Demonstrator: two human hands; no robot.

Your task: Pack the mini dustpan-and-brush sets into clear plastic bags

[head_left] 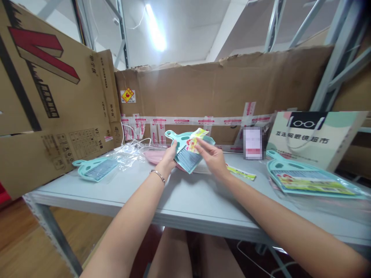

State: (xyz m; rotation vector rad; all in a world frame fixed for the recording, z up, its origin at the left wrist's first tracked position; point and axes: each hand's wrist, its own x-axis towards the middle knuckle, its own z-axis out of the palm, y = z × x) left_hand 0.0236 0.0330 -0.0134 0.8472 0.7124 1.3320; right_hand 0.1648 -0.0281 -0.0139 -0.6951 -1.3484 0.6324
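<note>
A teal dustpan and brush set (188, 160) is held up above the table, tilted, with my left hand (169, 155) closed round its left side. The fingers of my right hand (213, 156) pinch a yellow-green printed card (194, 142) that lies across the upper part of the dustpan. Behind my left hand a pink dustpan (153, 155) rests on the table, partly hidden. Just right of my right hand lies another yellow-green card (242, 173).
On the grey table (199, 204), a teal dustpan set (97, 168) lies left near crumpled clear plastic bags (130, 156). Bagged teal sets with cards (313, 179) lie right, before a paper bag (313, 135). A phone-like screen (253, 143) leans against cardboard (185, 92). A large carton (58, 92) stands left.
</note>
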